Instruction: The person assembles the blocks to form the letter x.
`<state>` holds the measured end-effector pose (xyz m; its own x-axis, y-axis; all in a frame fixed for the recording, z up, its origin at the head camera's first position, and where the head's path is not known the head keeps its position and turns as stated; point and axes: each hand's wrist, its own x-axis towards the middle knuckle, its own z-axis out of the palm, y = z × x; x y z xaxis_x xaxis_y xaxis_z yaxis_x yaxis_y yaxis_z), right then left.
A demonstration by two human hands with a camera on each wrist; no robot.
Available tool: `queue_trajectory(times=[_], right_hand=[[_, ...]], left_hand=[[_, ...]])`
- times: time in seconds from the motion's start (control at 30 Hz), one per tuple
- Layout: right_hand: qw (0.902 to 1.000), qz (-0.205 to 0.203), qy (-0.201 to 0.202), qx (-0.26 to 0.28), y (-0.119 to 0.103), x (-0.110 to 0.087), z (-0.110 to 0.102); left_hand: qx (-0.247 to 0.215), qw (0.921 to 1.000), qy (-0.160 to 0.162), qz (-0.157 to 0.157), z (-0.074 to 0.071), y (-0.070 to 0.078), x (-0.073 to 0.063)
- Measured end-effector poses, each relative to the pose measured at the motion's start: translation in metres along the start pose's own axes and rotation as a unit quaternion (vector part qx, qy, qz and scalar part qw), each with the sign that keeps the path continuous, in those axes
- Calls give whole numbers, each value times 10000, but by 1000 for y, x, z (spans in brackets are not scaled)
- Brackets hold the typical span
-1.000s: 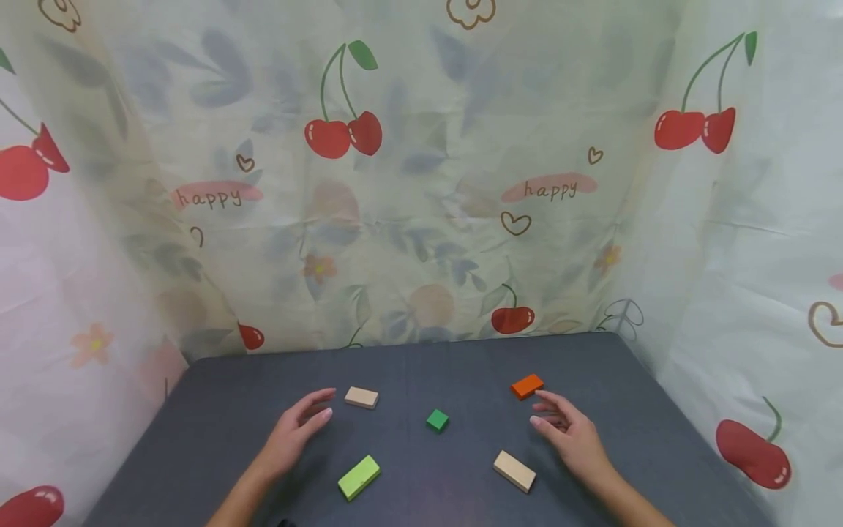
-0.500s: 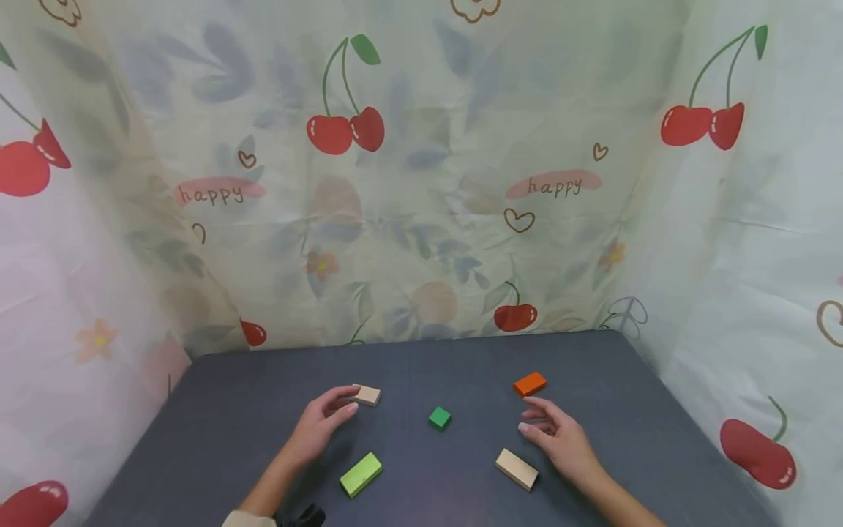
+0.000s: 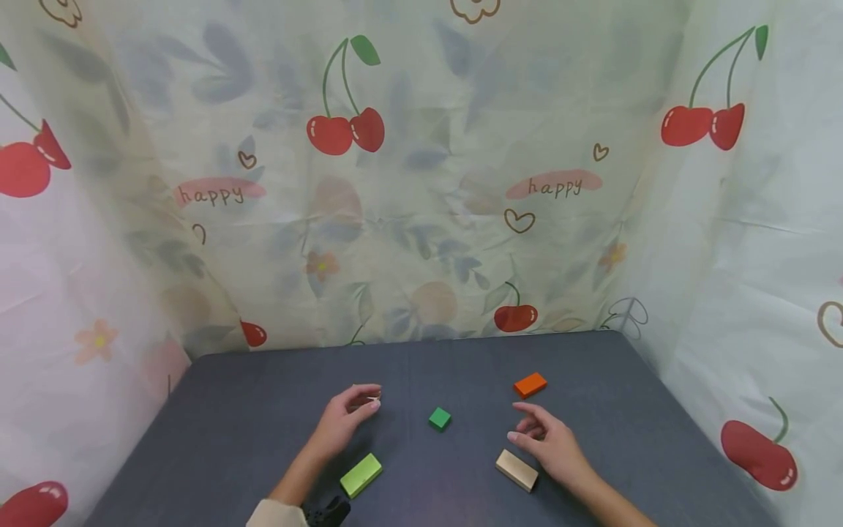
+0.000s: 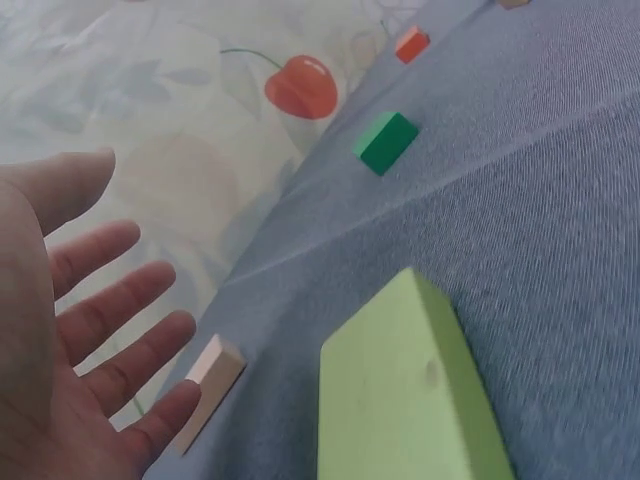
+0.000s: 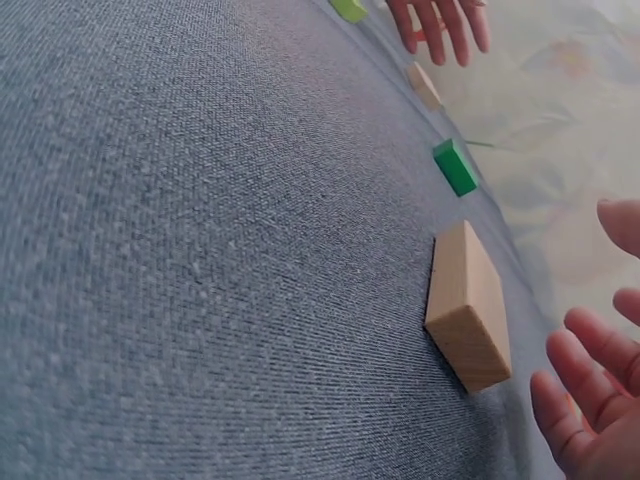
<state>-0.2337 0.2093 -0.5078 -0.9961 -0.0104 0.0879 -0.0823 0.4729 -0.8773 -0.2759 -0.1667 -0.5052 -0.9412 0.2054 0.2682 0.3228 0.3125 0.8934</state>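
Note:
My left hand (image 3: 342,423) hovers over a pale wooden block, nearly hiding it in the head view. The left wrist view shows this pale block (image 4: 210,392) lying beyond the spread fingers (image 4: 118,300), and in the right wrist view the block (image 5: 424,88) stands apart from that hand. A lime green block (image 3: 361,476) lies nearer, below the left wrist. My right hand (image 3: 555,445) is raised with loosely bent fingers and an empty palm. It floats between an orange block (image 3: 530,385) behind it and a natural wood block (image 3: 516,471) in front.
Between the hands a small green block (image 3: 439,419) lies on the dark grey cloth-covered table (image 3: 421,498). Curtains (image 3: 421,183) printed with cherries enclose the table at the back and both sides. A black device (image 3: 329,512) sits at the left wrist.
My left hand has moved right, from beside the pale block to over it. My right hand has shifted left and slightly nearer, away from the orange block. The blocks stay in place.

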Motion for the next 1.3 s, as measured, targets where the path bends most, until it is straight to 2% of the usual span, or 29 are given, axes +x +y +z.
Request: queue_trajectory(times=[0.2,0.5,0.77,1.03,1.23,1.3], right_hand=[[9999,3,-118,8,1,0,3],[9989,-97,-423,-152,7,0,6],[9976,-134,-645,-192,13,-4,8],[9949,-429,-811,-410,17,-5,7],[9933,-173,-1088,-360,16,-8,5],[9919,-91,-1221,-347,16,-8,4]], left_hand=[[-160,9999,10,40,13,-1,5],[52,10000,-52,-58,27,-3,10],[-211,9997,-47,68,38,-1,12],[-259,9997,40,20,49,1,15],[-409,9991,31,-133,58,6,18],[-467,9988,31,-177,60,12,17]])
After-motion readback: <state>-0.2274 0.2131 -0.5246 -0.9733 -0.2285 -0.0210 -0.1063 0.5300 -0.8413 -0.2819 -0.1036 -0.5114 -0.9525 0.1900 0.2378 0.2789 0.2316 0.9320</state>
